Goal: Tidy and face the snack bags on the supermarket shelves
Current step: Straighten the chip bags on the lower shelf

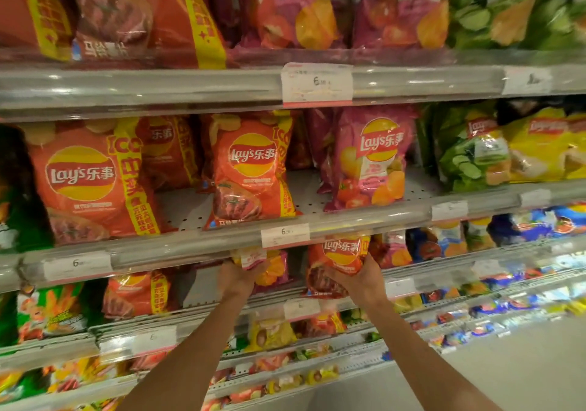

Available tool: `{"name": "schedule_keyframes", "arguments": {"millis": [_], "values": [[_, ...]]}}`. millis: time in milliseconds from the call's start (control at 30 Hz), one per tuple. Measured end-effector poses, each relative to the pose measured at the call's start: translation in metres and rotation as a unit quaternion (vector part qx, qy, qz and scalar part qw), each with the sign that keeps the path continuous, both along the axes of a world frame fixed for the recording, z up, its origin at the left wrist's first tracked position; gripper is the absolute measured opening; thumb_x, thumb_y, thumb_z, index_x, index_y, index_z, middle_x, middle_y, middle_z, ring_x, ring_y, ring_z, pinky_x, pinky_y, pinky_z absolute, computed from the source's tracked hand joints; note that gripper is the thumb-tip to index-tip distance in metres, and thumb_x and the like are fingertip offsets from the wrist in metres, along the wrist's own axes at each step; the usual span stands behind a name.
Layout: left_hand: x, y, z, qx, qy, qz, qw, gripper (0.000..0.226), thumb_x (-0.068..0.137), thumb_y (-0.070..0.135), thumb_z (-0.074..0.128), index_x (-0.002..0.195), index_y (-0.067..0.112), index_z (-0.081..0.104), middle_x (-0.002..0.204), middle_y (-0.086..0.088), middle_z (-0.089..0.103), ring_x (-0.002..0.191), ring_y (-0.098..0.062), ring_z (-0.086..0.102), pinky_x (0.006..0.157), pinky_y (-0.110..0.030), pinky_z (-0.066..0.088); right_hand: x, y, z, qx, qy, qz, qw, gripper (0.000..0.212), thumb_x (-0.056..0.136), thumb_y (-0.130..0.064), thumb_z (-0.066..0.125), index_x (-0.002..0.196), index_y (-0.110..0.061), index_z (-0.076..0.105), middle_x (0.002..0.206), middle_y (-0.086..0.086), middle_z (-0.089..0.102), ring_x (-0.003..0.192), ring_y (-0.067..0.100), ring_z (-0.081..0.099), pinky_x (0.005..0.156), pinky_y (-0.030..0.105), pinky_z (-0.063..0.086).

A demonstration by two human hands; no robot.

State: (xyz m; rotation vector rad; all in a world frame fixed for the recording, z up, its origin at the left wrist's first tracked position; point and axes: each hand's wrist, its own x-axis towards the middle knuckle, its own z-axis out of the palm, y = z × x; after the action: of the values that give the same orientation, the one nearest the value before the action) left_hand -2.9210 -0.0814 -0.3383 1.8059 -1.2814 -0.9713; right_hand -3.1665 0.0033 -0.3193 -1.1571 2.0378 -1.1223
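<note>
1. both arms reach up to the third shelf down, just under the shelf rail (190, 252) with its "6" price tags.
2. left hand (236, 279) is up on a pink bag (269, 266), fingers curled round its lower part, gripping it; the bag's top is hidden behind the rail.
3. right hand (361, 280) grips a red lay's bag (336, 268), thumb on the right edge, fingers wrapped under the front; the logo faces out and the bag stands roughly upright.
4. the two held bags sit side by side, a little apart, on the same shelf.
5. one shelf above, an orange-red lay's bag (250, 169) stands near the front edge, with a pink tomato bag (371, 160) to its right and bare perforated shelf between them.
6. far left on that shelf, a bigger red bag (85, 182) leans forward; green cucumber bag (466, 153) and yellow bag (545, 147) further right.
7. lower shelves are a blur of mixed packets.
</note>
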Motion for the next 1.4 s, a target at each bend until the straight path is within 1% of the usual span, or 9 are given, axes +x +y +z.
{"name": "schedule_keyframes", "arguments": {"millis": [267,633,767,900,1000,1067,1133,1267,1400], "values": [[-0.061,0.017,0.003,-0.063,0.039,0.005,0.997,0.067,0.067,0.007,0.09,0.123,-0.011,0.058,0.117,-0.031,0.066,0.109,-0.044,0.065,0.083,-0.035,0.045,-0.063,0.016,0.0,0.0,-0.009,0.029,1.0,0.078,0.063,-0.047,0.093,0.126,-0.02,0.057,0.11,-0.004,0.072,0.102,0.018,0.069,0.091,0.037,0.058],[-0.05,-0.001,-0.014,0.106,-0.075,-0.095,0.987,0.076,0.066,0.052,0.087,0.129,0.019,0.06,0.127,-0.01,0.067,0.121,-0.032,0.06,0.106,-0.048,0.045,-0.046,0.021,-0.001,0.01,-0.032,0.082,0.996,0.074,0.061,-0.049,0.093,0.121,-0.032,0.052,0.097,-0.027,0.063,0.085,-0.013,0.058,0.063,0.0,0.043],[-0.038,0.008,-0.009,0.106,-0.114,-0.111,0.981,0.08,0.06,0.064,0.085,0.124,0.021,0.06,0.124,-0.005,0.069,0.118,-0.029,0.062,0.105,-0.043,0.045,-0.028,0.015,-0.003,0.012,-0.041,0.098,0.994,0.078,0.063,-0.047,0.093,0.126,-0.029,0.052,0.107,-0.017,0.068,0.102,0.009,0.067,0.083,0.021,0.054],[-0.006,0.029,-0.008,0.008,-0.235,-0.123,0.964,0.054,0.076,0.071,0.067,0.107,0.027,0.067,0.108,0.004,0.071,0.102,-0.021,0.065,0.088,-0.034,0.053,0.007,0.013,0.001,-0.007,-0.056,0.115,0.992,0.082,0.065,-0.042,0.093,0.13,-0.031,0.045,0.106,-0.016,0.068,0.092,0.001,0.066,0.071,0.006,0.049],[0.031,0.05,-0.015,-0.105,-0.338,-0.12,0.928,0.03,0.097,0.049,0.052,0.112,0.031,0.072,0.111,0.004,0.07,0.103,-0.02,0.061,0.086,-0.034,0.052,0.044,0.009,0.0,-0.002,-0.07,0.134,0.988,0.073,0.064,-0.038,0.094,0.123,-0.026,0.053,0.108,-0.008,0.071,0.101,0.013,0.07,0.082,0.022,0.056],[0.055,0.064,-0.02,-0.162,-0.384,-0.106,0.903,0.015,0.087,0.028,0.068,0.098,0.02,0.073,0.096,-0.004,0.07,0.089,-0.027,0.063,0.076,-0.038,0.055,0.072,0.004,0.001,-0.001,-0.081,0.155,0.985,0.075,0.064,-0.036,0.095,0.126,-0.023,0.053,0.113,-0.004,0.071,0.105,0.016,0.068,0.092,0.034,0.057],[0.079,0.078,-0.025,-0.173,-0.439,-0.091,0.877,0.023,0.072,0.014,0.079,0.093,0.012,0.07,0.088,-0.008,0.066,0.081,-0.03,0.062,0.07,-0.041,0.056,0.102,-0.002,0.001,-0.007,-0.095,0.177,0.98,0.078,0.065,-0.034,0.095,0.129,-0.025,0.05,0.117,-0.004,0.069,0.109,0.016,0.066,0.098,0.036,0.054],[0.125,0.096,-0.03,-0.119,-0.513,-0.107,0.843,0.028,0.082,0.019,0.062,0.105,0.006,0.071,0.106,-0.014,0.068,0.101,-0.034,0.064,0.089,-0.048,0.055,0.162,-0.021,-0.001,0.003,-0.123,0.201,0.972,0.085,0.067,-0.032,0.093,0.137,-0.017,0.048,0.127,0.001,0.067,0.119,0.02,0.063,0.107,0.042,0.049],[0.149,0.104,-0.03,-0.063,-0.515,-0.144,0.842,0.055,0.064,0.027,0.087,0.111,0.002,0.073,0.115,-0.019,0.07,0.107,-0.037,0.068,0.095,-0.051,0.054,0.207,-0.048,-0.003,0.002,-0.153,0.16,0.975,0.075,0.064,-0.032,0.095,0.128,-0.014,0.059,0.118,-0.001,0.072,0.111,0.018,0.067,0.106,0.038,0.05]]}}
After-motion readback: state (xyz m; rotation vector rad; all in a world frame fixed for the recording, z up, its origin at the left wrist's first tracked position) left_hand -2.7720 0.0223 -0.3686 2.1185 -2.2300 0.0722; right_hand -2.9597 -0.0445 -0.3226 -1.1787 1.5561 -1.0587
